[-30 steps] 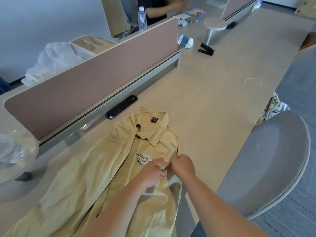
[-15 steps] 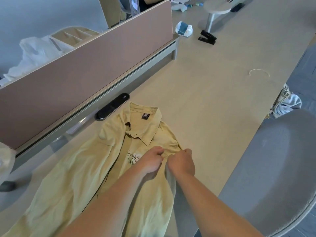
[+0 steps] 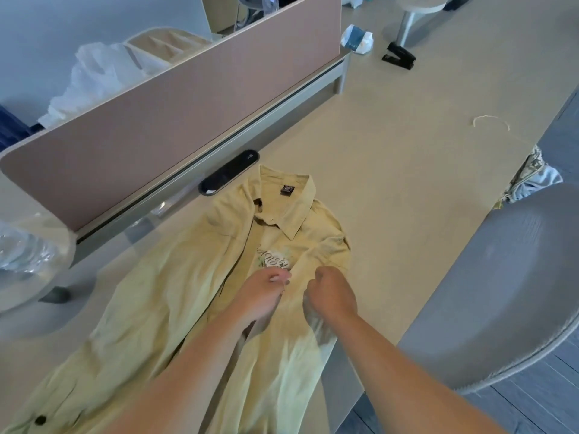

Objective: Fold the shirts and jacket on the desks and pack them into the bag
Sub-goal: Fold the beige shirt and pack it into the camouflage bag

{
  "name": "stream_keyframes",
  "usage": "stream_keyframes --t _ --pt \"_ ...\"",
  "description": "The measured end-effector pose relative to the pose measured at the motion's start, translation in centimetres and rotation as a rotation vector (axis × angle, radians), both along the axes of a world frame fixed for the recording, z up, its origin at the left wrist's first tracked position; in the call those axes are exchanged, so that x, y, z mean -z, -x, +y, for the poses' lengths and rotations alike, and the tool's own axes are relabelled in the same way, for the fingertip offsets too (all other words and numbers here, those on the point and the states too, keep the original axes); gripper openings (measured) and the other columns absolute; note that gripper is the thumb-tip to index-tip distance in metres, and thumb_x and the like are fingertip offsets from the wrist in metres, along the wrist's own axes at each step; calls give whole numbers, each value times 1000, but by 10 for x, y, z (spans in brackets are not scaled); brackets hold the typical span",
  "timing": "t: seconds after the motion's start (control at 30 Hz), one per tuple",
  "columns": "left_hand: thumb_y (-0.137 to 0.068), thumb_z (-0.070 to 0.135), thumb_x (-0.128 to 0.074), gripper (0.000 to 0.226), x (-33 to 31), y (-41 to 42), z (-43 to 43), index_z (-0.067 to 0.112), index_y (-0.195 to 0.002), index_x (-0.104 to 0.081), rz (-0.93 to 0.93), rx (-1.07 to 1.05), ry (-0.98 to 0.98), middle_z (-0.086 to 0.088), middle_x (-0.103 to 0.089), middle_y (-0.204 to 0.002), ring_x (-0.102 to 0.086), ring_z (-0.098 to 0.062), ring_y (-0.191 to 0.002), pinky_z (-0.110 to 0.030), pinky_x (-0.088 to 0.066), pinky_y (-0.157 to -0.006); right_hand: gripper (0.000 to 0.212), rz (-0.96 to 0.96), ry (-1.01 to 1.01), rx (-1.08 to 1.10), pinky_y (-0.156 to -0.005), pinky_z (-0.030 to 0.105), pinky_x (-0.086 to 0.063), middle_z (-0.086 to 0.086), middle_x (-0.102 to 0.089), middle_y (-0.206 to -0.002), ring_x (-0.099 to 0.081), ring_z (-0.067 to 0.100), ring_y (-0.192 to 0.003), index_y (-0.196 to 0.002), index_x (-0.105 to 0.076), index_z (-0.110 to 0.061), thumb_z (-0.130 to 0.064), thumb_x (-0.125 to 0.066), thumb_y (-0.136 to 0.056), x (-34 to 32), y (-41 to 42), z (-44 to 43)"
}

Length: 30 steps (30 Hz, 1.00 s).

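Pale yellow-green fabric is lying collar-far on the desk: the button-up shirt, open and rumpled, its near right hem drooping over the desk's edge. My left hand and right hand are pinching the front placket, close together just below the chest print. I am judging that uneven tugging here risks bunching the front, or dragging the shirt off toward the grey chair.

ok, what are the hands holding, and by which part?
Both grip the yellow shirt at its front opening, mid-chest: left hand on one edge, right hand on the other.
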State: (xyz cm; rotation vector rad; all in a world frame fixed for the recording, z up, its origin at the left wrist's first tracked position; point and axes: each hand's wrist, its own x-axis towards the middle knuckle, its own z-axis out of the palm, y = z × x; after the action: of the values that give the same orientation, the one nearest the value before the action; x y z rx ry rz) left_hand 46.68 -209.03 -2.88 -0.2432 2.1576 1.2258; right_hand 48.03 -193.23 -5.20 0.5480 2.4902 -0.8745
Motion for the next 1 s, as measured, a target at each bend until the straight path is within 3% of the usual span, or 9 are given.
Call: stream_keyframes --t 0.07,0.17,0.33,0.4,0.47,0.53,0.73,0.87,1.0 --pt "-96 18 -50 30 -8 -24 -22 29 -119 -67 44 8 12 11 -65 -125 -61 -6 -111 -28 -50 -91 21 55 -3 -25 -81 32 -44 5 -56 -120 -58 25 -102 -105 -64 -21 -16 -47 -95 -9 -14 -9" --pt "-98 29 -51 24 -21 -68 -55 36 -115 -66 96 56 29 17 -64 -121 -63 -2 -103 -23 -48 -72 39 108 2 -71 -90 26 -38 0 -45 -147 -50 19 -128 -139 -53 -16 -23 -47 -101 -25 -46 -23" --pt "-99 43 -50 22 -34 -145 -96 38 -116 -64 82 144 45 15 -64 -117 -71 -29 -88 -32 -51 -60 40 137 55 -65 -97 34 -46 -5 -45 -146 -53 16 -124 -140 -52 -23 -32 -46 -101 -37 -133 -53" --pt "-100 40 -50 23 -32 -174 -105 35 -118 -64 101 205 67 11 -63 -121 -70 -16 -73 -26 -52 -56 40 139 57 -55 -94 36 -50 -8 -47 -142 -54 13 -118 -138 -52 -27 -34 -49 -99 -36 -173 -67" --pt "-102 35 -50 27 -26 -201 -110 29 -125 -62 95 254 57 2 -64 -123 -51 -2 -47 -17 -39 -43 39 138 96 -38 -88 33 -51 -11 -50 -136 -56 8 -108 -136 -53 -28 -35 -52 -98 -31 -209 -79" --pt "-103 31 -48 27 -20 -224 -115 25 -127 -60 56 233 25 -5 -64 -121 -38 -2 -36 -17 -32 -37 39 116 163 -24 -88 30 -50 -12 -53 -132 -56 6 -105 -135 -53 -28 -34 -55 -96 -28 -236 -90" --pt "-100 23 -54 27 9 -257 -128 26 -127 -54 -15 340 67 4 -61 -118 -48 -2 -45 -19 -37 -42 57 -91 199 -134 -106 34 -40 -8 -36 -155 -45 15 -133 -148 -42 -26 -38 -57 -94 -12 -271 -106" --pt "-101 28 -51 46 17 -267 -133 28 -146 -44 -13 394 139 11 -42 -146 -62 -6 -67 -13 -39 -47 61 -163 188 -217 -113 38 -36 -7 -23 -163 -37 18 -142 -153 -38 -26 -37 -55 -95 -7 -268 -103" --pt "-103 24 -48 39 8 -278 -130 25 -142 -50 -3 272 128 8 -54 -132 -44 3 -38 -14 -35 -40 58 -178 169 -262 -107 36 -39 -4 -32 -160 -41 19 -140 -151 -41 -26 -38 -53 -96 -12 -268 -97"
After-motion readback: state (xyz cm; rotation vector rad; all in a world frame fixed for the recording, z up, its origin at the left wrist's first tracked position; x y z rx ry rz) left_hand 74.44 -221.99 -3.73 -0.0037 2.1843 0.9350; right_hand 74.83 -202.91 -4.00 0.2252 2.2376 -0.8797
